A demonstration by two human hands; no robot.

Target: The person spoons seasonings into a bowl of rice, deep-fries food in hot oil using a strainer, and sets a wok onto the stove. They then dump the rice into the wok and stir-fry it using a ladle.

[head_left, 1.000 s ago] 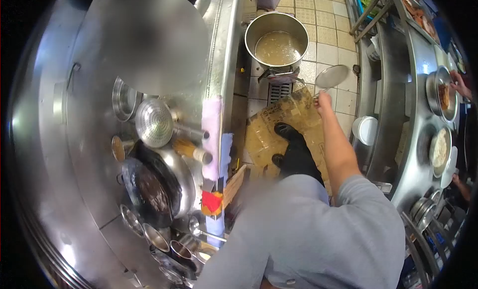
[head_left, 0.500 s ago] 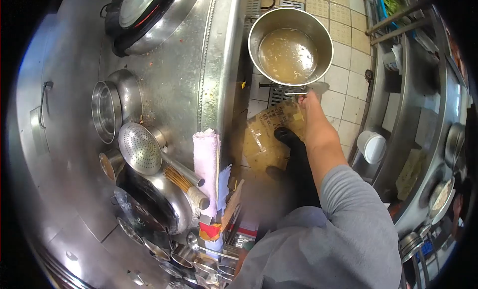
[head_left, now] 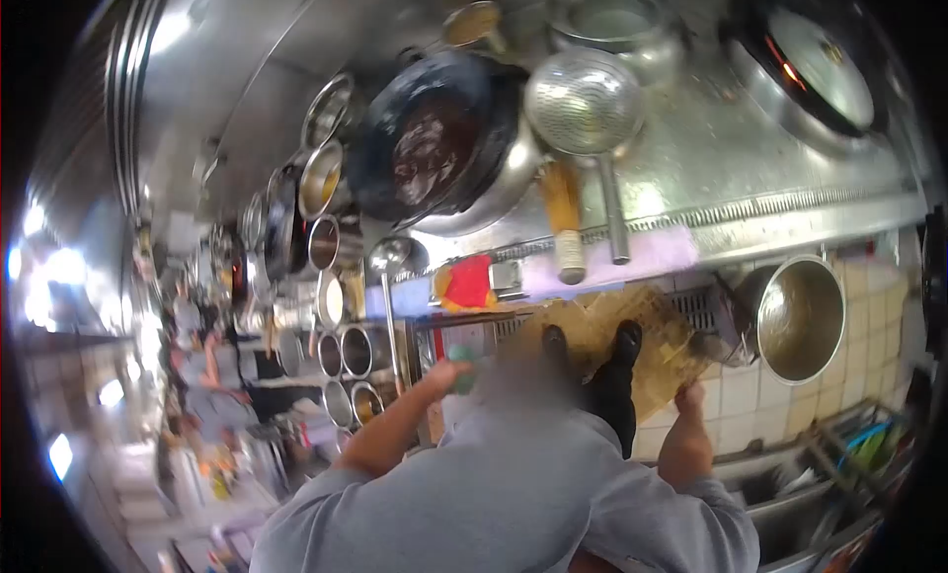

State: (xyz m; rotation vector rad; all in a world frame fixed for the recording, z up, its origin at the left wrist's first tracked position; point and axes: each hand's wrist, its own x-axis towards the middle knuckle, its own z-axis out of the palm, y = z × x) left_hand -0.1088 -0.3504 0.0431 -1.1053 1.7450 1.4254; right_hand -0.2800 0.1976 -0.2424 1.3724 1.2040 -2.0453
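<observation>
My left hand (head_left: 446, 377) is closed around a small green thing (head_left: 462, 368), perhaps a cloth or scouring pad; its kind is blurred. Close by on that side are a long-handled ladle (head_left: 387, 277) and several metal pots (head_left: 365, 350). My right hand (head_left: 689, 397) hangs low over the edge of the cardboard (head_left: 657, 341) on the floor, its fingers smeared by motion. To its right, apart from the hand, a large steel pot (head_left: 842, 321) with cloudy brownish liquid stands on the tiles.
Along the steel stove counter (head_left: 711, 168) are a dark wok (head_left: 365, 173), a perforated skimmer (head_left: 583, 99), a bamboo brush (head_left: 561, 203) and a lidded pot (head_left: 825, 74). A pink towel (head_left: 652, 257) lies on its edge. Other people (head_left: 212, 375) stand far left. Metal shelving (head_left: 829, 445) is at lower right.
My right hand has let go of the large pot's handle and moved away from it. My body and view have turned left toward the stove, and my left hand with the green thing has come into view.
</observation>
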